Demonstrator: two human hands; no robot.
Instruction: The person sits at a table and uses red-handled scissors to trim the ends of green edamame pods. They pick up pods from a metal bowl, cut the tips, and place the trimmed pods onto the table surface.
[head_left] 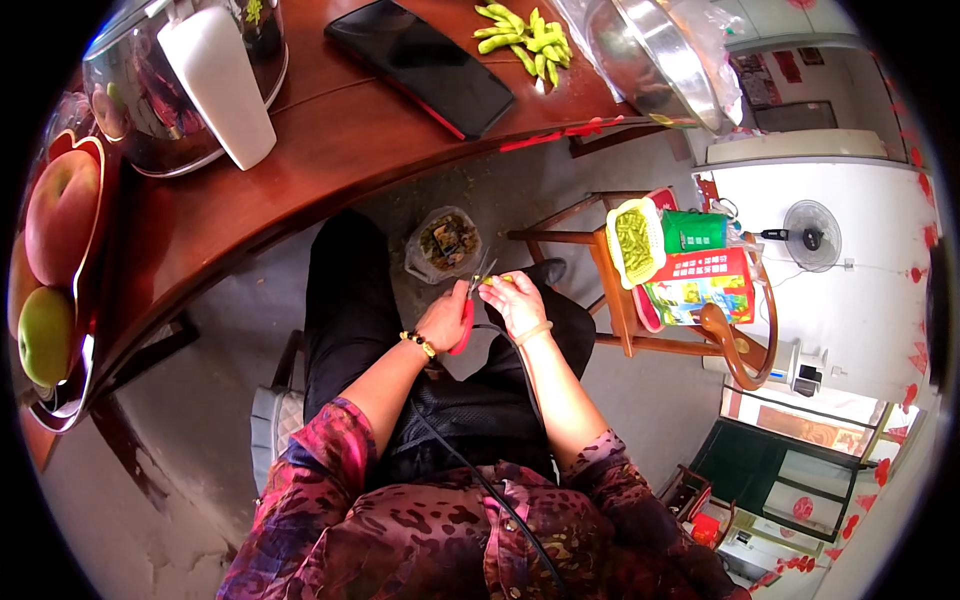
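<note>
Above my lap, my left hand [443, 322] is closed round red-handled scissors [466, 322], their blades pointing up and away from me. Close beside it, my right hand [514, 303] pinches a small green soybean pod [488, 281] at the blade tips. Whether the blades touch the pod is too small to tell. On the floor beyond my hands, a clear plastic bag [424, 268] holds dark and green scraps. To the right, a white basket [655, 232] full of green pods rests on a wooden chair [622, 310].
The wooden table [330, 140] bears a black phone [420, 62], a pile of pods [545, 42], a metal bowl [655, 60] and a fruit tray [95, 225]. Green and red bags [690, 232] lie on the chair. A fan [812, 238] stands further right. A cable crosses my lap.
</note>
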